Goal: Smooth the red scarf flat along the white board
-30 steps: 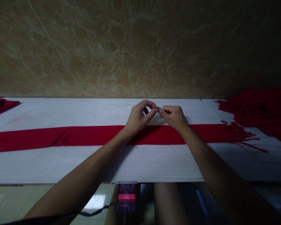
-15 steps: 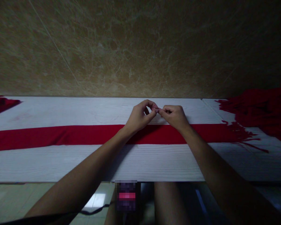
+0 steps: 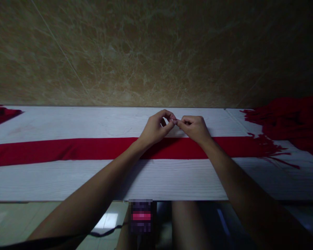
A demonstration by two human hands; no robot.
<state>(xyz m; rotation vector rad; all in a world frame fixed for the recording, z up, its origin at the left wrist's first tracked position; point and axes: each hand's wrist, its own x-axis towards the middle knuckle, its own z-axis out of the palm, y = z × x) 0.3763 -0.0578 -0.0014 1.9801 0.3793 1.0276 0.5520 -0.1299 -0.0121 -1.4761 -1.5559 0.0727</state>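
A white board table (image 3: 156,180) with a faint wood grain spans the frame from left to right across the middle, its near edge low in the frame and its far edge against a marbled tan wall. A long red scarf (image 3: 67,151) lies flat on it as a narrow band running from the left edge to right of centre, where it ends in loose fringe (image 3: 273,152). A heap of red fabric (image 3: 289,121) rests at the right edge, and another red piece (image 3: 0,114) shows at the far left.
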